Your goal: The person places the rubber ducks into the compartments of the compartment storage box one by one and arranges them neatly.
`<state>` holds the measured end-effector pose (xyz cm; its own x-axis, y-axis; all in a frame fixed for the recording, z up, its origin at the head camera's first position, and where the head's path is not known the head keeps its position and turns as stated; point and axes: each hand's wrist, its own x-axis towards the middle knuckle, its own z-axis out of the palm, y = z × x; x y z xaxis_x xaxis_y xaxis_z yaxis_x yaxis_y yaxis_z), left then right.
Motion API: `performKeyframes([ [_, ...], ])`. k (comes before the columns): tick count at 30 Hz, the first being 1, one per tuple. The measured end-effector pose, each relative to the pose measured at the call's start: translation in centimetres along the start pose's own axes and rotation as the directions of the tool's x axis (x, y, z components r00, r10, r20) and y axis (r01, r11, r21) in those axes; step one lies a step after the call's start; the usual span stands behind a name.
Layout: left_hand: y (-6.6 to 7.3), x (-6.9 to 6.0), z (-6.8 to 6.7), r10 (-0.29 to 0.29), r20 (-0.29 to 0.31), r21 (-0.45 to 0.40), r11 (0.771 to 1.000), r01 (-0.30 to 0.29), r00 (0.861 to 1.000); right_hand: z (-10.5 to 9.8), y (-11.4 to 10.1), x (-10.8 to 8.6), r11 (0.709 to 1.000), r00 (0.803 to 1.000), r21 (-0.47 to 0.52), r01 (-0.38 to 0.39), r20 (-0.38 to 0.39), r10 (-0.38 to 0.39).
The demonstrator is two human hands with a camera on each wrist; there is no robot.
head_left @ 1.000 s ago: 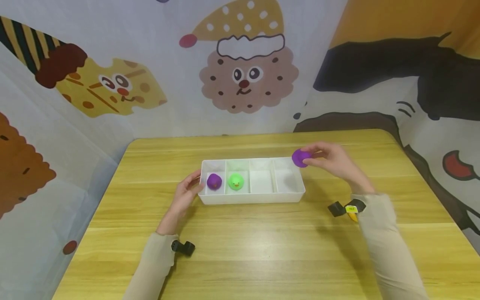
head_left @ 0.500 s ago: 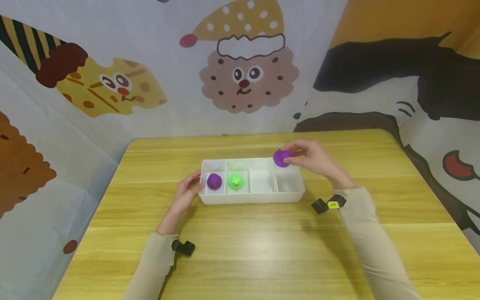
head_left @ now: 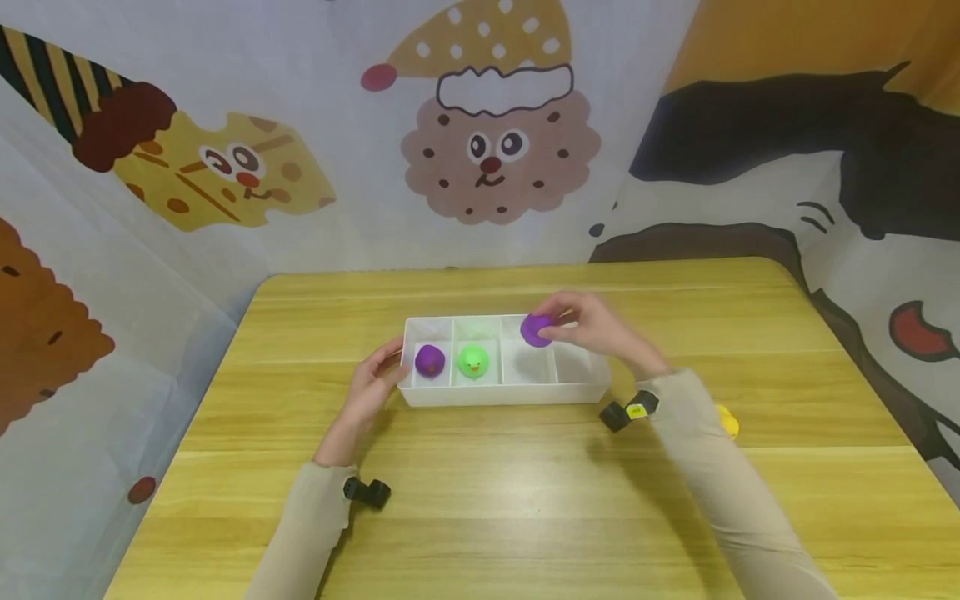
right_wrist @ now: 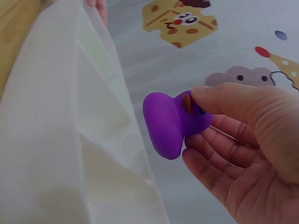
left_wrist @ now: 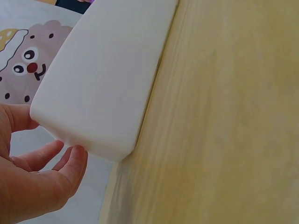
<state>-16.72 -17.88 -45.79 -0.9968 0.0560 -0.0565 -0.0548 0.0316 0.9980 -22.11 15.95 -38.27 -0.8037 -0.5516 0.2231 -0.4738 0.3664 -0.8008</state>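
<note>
A white box (head_left: 506,395) with several compartments in a row stands on the table. In its leftmost compartment lies a purple rubber duck (head_left: 430,361), and the one beside it has a green rubber duck (head_left: 473,361). My left hand (head_left: 373,379) holds the box's left end, its fingertips (left_wrist: 77,156) against the end wall in the left wrist view. Above the third compartment, my right hand (head_left: 588,325) pinches a second purple rubber duck (right_wrist: 163,123) by the head, between thumb and fingers. That duck is tilted on its side and apart from the box.
Right of the box, a yellow object (head_left: 727,422) lies on the wooden table (head_left: 480,500), partly hidden by the right sleeve. Behind the table's far edge hangs a cloth (head_left: 360,233) printed with cartoon biscuit and cheese figures.
My right hand has carried the purple rubber duck leftward, from the box's right end to above the third compartment. The yellow object shows more beside the sleeve. My left hand stays at the box.
</note>
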Motion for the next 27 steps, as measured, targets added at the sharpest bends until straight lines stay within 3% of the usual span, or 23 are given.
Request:
performKeyframes([
  [8, 0.0, 0.0, 0.0, 0.000, -0.001, 0.002, 1.000, 0.000, 1.000, 1.6, 0.8, 0.4, 0.999, 0.999, 0.034, 0.025, 0.032, -0.026],
  [27, -0.1, 0.0, -0.1, -0.007, 0.005, 0.013, 1.000, 0.007, 1.000, 3.5, 1.5, 0.8, 0.995, 0.990, -0.103, 0.010, 0.144, 0.005],
])
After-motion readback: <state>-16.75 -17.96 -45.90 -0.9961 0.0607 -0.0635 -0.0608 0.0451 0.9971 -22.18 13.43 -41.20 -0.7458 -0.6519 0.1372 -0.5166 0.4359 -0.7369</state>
